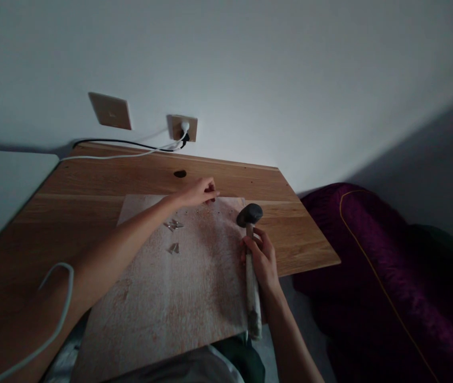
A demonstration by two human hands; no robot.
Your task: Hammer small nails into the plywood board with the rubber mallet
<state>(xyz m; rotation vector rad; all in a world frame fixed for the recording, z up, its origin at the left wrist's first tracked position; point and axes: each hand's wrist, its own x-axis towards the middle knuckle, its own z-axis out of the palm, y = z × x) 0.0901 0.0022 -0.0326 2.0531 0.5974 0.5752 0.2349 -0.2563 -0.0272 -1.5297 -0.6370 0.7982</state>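
Note:
My right hand [263, 255] is wrapped round the wooden handle of a mallet [252, 298] with a black head, held over the right edge of a worn whitish board [194, 298]. At the board's far edge, my left hand [202, 191] is closed in a pinch. Whatever its fingertips hold, if anything, is too small and hidden to make out. Small dark spots dot the board in a row near that hand. Several small shiny metal pieces [174, 225] lie on the board left of centre, with another little cluster [174, 248] nearer me.
Beneath the board is a wooden desk [306, 234] with a cable hole [179, 174] at the back. A wall socket [184, 128] holds plugs with white and black cables. Purple fabric [354, 255] bulges at the right. A white cable [65, 303] crosses my left arm.

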